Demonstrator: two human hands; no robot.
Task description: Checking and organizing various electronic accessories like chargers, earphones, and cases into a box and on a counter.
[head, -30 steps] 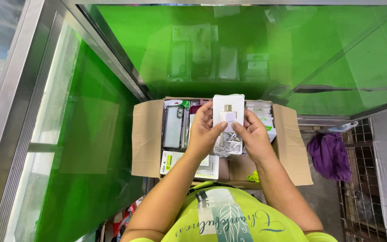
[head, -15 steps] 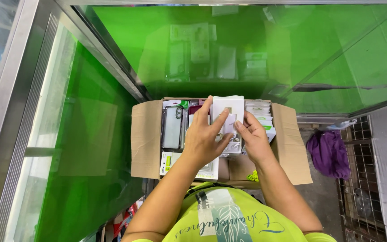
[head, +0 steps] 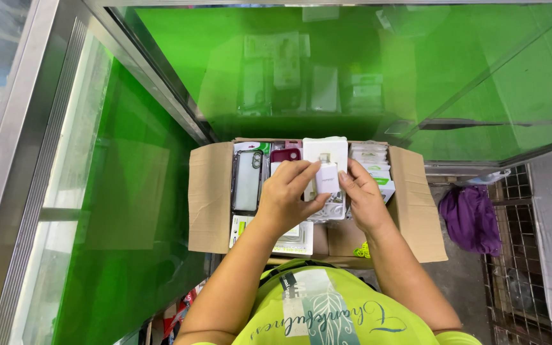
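Item: I'm seeing a small white clear-fronted plastic packet with a charger-like block point(head: 326, 176), held over the open brown cardboard box point(head: 211, 191).
Handling: I'm judging it light, stiff, slippery; take the side edges.
Left hand point(head: 291, 197): fingers pinching the packet's left edge.
Right hand point(head: 360, 195): fingertips pressing its right edge.
Change: 0.5 s ago the left hand was covering it; now the front is showing.

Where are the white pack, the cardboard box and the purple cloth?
small white flat pack point(head: 326, 177), head view, its middle front.
open brown cardboard box point(head: 211, 198), head view, its left flap.
crumpled purple cloth point(head: 471, 217), head view, its middle.
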